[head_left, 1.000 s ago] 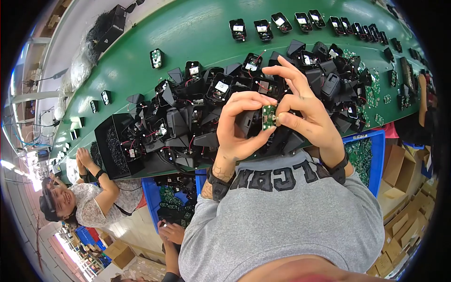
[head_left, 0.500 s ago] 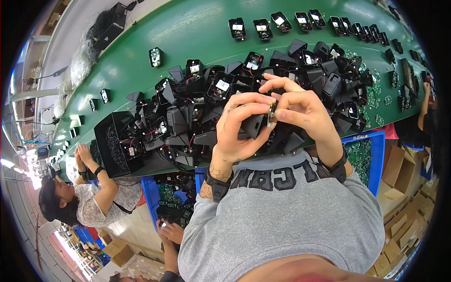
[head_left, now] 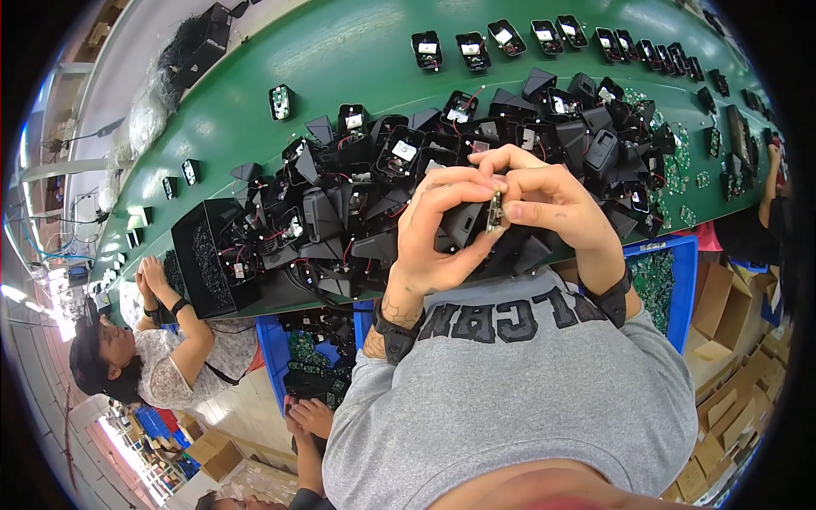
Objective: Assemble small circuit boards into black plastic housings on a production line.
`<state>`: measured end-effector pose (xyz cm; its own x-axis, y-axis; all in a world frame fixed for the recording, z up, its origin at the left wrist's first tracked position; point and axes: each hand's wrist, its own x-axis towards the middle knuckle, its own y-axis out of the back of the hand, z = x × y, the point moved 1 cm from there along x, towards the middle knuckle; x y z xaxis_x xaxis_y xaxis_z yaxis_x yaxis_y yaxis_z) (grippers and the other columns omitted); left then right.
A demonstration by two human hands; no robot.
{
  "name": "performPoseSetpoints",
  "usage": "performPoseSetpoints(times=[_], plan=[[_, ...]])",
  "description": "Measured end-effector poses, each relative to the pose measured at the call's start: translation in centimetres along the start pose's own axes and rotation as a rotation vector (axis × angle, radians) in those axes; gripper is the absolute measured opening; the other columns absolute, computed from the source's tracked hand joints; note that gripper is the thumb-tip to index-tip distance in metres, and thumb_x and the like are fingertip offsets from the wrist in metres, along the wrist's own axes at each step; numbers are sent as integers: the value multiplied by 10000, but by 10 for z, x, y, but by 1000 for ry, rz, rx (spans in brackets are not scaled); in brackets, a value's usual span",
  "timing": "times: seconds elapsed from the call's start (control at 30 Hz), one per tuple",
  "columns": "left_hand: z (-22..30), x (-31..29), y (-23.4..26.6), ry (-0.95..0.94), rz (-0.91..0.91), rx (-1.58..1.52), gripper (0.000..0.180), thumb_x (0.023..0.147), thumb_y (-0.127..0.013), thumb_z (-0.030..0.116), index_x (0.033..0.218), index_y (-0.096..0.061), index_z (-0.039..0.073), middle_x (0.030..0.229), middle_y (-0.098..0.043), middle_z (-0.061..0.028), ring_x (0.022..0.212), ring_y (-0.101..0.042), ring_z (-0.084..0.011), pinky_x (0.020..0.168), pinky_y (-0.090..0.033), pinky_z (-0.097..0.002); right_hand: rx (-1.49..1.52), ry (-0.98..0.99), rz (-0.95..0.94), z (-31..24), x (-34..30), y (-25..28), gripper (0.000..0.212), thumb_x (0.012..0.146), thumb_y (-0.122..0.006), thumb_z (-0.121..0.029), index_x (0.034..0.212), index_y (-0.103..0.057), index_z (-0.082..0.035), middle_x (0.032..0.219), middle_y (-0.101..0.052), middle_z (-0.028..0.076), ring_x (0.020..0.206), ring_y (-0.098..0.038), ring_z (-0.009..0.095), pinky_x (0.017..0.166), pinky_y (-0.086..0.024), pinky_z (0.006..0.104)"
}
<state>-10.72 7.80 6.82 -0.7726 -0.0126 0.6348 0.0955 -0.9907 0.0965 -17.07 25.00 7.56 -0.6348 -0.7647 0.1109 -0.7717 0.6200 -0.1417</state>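
Observation:
A small circuit board (head_left: 494,214) is held up nearly edge-on in front of my chest. My left hand (head_left: 438,225) grips it between thumb and fingertips from the left. From the other side, my right hand (head_left: 552,200) pinches its upper part with thumb and forefinger. Just beyond and below both hands lies a big heap of black plastic housings (head_left: 395,153), many with white-labelled parts and thin red wires inside. The board's faces are mostly hidden by the fingers.
The green table (head_left: 340,55) carries a row of opened housings (head_left: 474,53) along its far side. Loose green boards (head_left: 676,157) lie at the right, and a black box of screws (head_left: 217,263) at the left. Blue bins (head_left: 687,293) stand below the edge. Co-workers' hands (head_left: 153,280) show at left.
My hands have shifted very slightly right, and the board has turned a little, showing more of its face. Below left, a co-worker's hands have moved over the small item they held.

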Motion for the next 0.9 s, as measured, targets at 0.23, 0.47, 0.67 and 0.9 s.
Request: performPoseSetpoints(times=[0.23, 0.47, 0.67, 0.9], plan=[[-2, -1, -3, 21, 27, -15, 423, 649, -754, -55, 1031, -593, 28, 1037, -626, -129, 948, -616, -251, 838, -481, -349, -54, -2, 6, 4, -1, 1, 230, 844, -663, -209, 730, -653, -9, 1148, -536, 113, 1243, -421, 298, 1057, -280, 452], [8, 1, -1, -62, -30, 137, 455, 644, -741, -72, 1056, -585, 42, 1047, -621, -133, 947, -616, -267, 818, -487, -358, 196, -80, 307, 15, -3, -9, 96, 771, -724, -58, 760, -663, 15, 1137, -566, 113, 1094, -544, 226, 967, -410, 371], [-1, -3, -4, -88, 39, 45, 463, 661, -738, -65, 1069, -542, 31, 1087, -586, -151, 997, -599, -269, 849, -482, -367, 230, 16, 351, 16, -5, -12, 111, 782, -711, -67, 824, -683, 31, 1108, -592, 129, 1008, -592, 219, 910, -462, 355], [-8, -9, -7, -2, 205, -254, 494, 747, -729, -30, 1141, -436, 24, 1109, -513, -168, 1021, -588, -278, 915, -477, -410, 106, 95, 364, 13, -7, -15, 137, 775, -701, -65, 871, -698, 32, 1108, -596, 138, 1041, -579, 233, 942, -445, 358]])
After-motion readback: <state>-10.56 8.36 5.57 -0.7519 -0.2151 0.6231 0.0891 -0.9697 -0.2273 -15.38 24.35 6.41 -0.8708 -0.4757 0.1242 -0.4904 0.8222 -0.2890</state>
